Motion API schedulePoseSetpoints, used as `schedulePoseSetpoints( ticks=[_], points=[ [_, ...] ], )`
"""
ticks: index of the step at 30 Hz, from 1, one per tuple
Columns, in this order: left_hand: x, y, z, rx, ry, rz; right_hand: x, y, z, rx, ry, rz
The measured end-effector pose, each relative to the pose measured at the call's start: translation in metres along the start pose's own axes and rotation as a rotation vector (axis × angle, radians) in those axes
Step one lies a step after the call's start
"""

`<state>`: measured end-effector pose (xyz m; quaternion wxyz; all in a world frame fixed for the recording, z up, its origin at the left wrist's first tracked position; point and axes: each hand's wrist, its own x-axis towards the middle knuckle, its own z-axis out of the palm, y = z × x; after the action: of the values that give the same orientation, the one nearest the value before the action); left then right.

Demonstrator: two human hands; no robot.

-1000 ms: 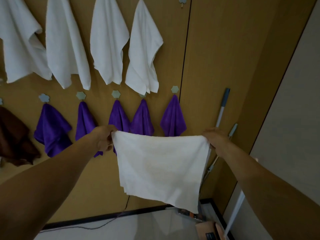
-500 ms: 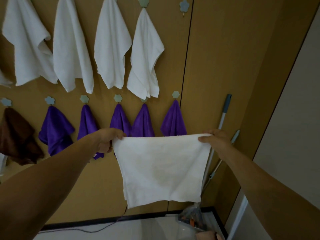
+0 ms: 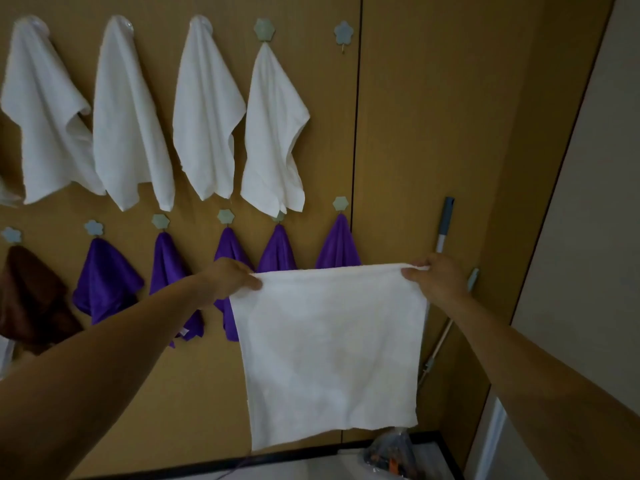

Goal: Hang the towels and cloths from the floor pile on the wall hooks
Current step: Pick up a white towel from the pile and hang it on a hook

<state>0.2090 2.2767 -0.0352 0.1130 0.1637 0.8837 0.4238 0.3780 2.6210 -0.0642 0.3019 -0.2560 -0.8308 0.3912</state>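
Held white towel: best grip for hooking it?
Probably a top corner, pinched from the outer side, as the right hand does. The white towel hangs flat from its taut top edge; hung towels drape from one point, suiting the empty hook.

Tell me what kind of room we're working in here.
Probably an indoor utility or laundry corner: rows of wall hooks holding white towels and purple cloths, with a cleaning pole leaning beside them.

Left grip pinches one top corner of a white towel, right grip pinches the other, so it hangs flat in front of the wall. Behind it: four hung towels on the top hooks, five purple cloths below, a brown cloth far left, and a mop handle on the right.
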Motion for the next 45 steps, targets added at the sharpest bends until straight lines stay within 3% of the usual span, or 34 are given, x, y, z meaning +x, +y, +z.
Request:
schedulePoseSetpoints(
  ticks=[3, 5, 9, 12, 15, 18, 24, 27, 30, 34, 41, 45],
  points=[
    [0.004, 0.015, 0.012, 0.217, 0.152, 0.121, 0.012, -0.003, -0.009, -0.058, 0.062, -0.075],
    [0.009, 0.029, 0.024, 0.202, 0.278, 0.181, 0.019, -0.009, -0.013, 0.028, 0.082, -0.063],
    [0.014, 0.062, 0.044, -0.249, 0.442, 0.24, 0.03, -0.029, -0.021, 0.353, 0.111, -0.005],
    [0.018, 0.088, 0.054, -0.436, 0.488, 0.272, 0.047, -0.047, -0.026, 0.429, 0.098, 0.077],
    [0.026, 0.112, 0.058, -0.489, 0.559, 0.266, 0.056, -0.06, -0.037, 0.491, -0.178, 0.084],
    [0.036, 0.128, 0.057, -0.378, 0.639, 0.246, 0.064, -0.065, -0.044, 0.394, -0.391, -0.122],
    [0.068, 0.15, 0.054, -0.458, 0.526, 0.331, 0.104, -0.086, -0.028, 0.433, -0.173, -0.225],
    [0.092, 0.159, 0.047, -0.456, 0.359, 0.395, 0.122, -0.104, -0.012, 0.389, -0.082, -0.258],
    [0.12, 0.165, 0.034, -0.297, 0.16, 0.48, 0.15, -0.12, 0.004, 0.294, -0.003, -0.261],
    [0.162, 0.177, 0.009, -0.238, 0.05, 0.568, 0.183, -0.141, 0.019, 0.235, 0.041, -0.28],
    [0.215, 0.225, -0.02, -0.422, 0.15, 0.686, 0.222, -0.17, 0.02, 0.484, -0.09, -0.316],
    [0.24, 0.26, -0.026, -0.415, 0.277, 0.748, 0.256, -0.194, 0.022, 0.606, 0.083, -0.337]
  ],
)
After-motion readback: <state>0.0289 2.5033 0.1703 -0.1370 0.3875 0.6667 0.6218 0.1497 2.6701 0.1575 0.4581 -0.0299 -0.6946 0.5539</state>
